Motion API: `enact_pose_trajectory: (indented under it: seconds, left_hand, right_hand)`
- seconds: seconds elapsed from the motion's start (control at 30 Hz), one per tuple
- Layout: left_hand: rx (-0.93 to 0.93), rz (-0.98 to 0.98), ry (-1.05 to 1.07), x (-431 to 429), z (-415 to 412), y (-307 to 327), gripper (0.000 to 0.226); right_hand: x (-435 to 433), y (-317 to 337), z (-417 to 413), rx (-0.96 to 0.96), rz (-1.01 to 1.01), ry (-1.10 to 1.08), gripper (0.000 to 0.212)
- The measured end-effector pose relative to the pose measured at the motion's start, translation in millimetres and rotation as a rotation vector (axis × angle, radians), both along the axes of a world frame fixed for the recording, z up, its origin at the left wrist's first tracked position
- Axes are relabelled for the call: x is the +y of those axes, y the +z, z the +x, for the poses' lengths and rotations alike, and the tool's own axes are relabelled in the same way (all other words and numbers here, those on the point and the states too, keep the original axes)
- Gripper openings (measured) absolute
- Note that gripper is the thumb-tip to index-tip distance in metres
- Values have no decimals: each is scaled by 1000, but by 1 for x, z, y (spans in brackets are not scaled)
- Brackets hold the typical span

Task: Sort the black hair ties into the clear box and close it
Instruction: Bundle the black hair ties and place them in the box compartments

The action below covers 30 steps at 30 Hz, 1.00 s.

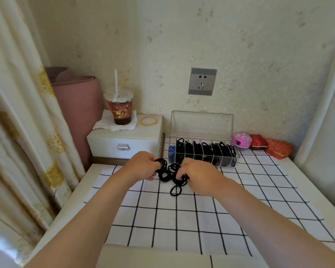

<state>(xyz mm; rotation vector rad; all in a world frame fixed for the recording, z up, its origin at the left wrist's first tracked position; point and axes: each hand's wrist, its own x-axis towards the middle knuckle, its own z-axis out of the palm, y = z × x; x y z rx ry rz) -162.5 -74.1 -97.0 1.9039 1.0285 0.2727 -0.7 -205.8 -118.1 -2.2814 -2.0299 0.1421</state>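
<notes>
A pile of black hair ties (167, 174) lies on the checked cloth (182, 219) just in front of the clear box (202, 151). The box stands open, its lid (201, 122) upright against the wall, and its compartments hold black ties, with blue ones at the left end. My left hand (141, 165) grips several ties at the pile's left side. My right hand (197, 175) pinches ties at the pile's right side. One single tie (176, 191) lies apart, nearer to me.
A white jewellery box (124, 142) at the back left carries an iced drink with a straw (120, 107) and gold bangles (149, 120). A pink case (242, 140) and red boxes (277, 147) sit right of the clear box. A curtain (17, 113) hangs left.
</notes>
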Motion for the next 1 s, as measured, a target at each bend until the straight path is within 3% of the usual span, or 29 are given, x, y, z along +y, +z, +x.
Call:
enact_pose_trajectory:
  seconds: [0.1,0.43,0.53,0.73,0.87,0.93,1.0]
  left_hand:
    - [-3,18,-40,-1,0,0,14]
    - [9,68,-72,-2,-1,0,16]
    - [16,101,-52,-2,-2,0,17]
    - [-9,112,22,-3,2,-4,11]
    - [-87,11,23,-12,9,-9,5]
    - [-133,-92,-8,-18,13,-7,12]
    - [-192,-232,-49,-24,15,-3,19]
  right_hand:
    - [4,-6,1,-81,-49,42,47]
    - [13,-10,-5,-163,28,12,21]
    - [9,-6,-1,-5,21,-8,20]
    - [-1,30,-2,663,2,-208,24]
    - [-7,38,-3,1029,43,-226,26]
    - [-7,40,-5,1128,47,-221,26]
    - [-6,40,-6,1086,47,-241,25]
